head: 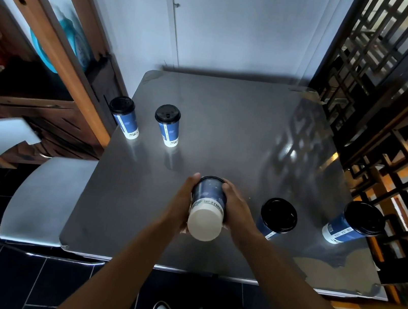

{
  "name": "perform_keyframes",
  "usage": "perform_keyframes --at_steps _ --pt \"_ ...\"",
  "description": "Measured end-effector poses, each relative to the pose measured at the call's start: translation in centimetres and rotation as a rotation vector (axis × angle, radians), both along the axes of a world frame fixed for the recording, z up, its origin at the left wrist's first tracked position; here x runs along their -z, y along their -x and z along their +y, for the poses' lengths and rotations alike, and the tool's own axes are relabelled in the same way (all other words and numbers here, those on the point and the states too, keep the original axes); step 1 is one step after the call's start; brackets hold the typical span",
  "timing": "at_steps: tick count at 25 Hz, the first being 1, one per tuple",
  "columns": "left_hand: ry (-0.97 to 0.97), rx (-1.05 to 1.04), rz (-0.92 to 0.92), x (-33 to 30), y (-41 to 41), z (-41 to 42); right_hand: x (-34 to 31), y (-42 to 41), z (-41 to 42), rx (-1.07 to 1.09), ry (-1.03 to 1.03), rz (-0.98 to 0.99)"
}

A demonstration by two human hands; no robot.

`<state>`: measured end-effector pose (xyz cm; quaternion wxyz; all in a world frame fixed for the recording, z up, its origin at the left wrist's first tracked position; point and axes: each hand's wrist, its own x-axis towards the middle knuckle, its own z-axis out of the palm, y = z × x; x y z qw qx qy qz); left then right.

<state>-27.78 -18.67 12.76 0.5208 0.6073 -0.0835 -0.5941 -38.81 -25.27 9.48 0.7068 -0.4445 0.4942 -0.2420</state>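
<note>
I log L hand (pixel 182 201) + R hand (pixel 238 209) both clasping cup (pixel 208 198), base twd me. Advise light squeeze, slow tilt, keep over table (pixel 228 131).

I'm looking down on a glossy grey worktop (pixel 228 131) with rounded corners. Four blue paper cups with black lids stand upright on it. The far-left cup (pixel 124 116) sits at the left edge, with the second cup (pixel 167 128) near it. The near-right cup (pixel 277 218) stands apart from the right-edge cup (pixel 355 223). There's a dull worn patch (pixel 326 267) at the near right corner.
</note>
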Motion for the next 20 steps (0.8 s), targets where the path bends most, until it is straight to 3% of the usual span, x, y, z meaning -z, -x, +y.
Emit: perform_keyframes --at_steps 2,6,12,20 --pt "0.021 0.003 -0.025 -0.3 0.3 -0.3 0.2 -0.1 -0.1 -0.040 0.062 0.047" --pt "-0.013 -0.096 -0.010 0.0 0.4 -0.4 0.0 -0.4 0.1 0.092 -0.144 -0.070" --pt "-0.023 -0.148 0.036 0.4 0.8 -0.2 0.0 -0.1 0.3 0.081 -0.160 -0.164" --pt "-0.039 0.047 -0.101 0.2 0.7 0.2 0.2 0.0 -0.9 -0.050 -0.002 0.028"
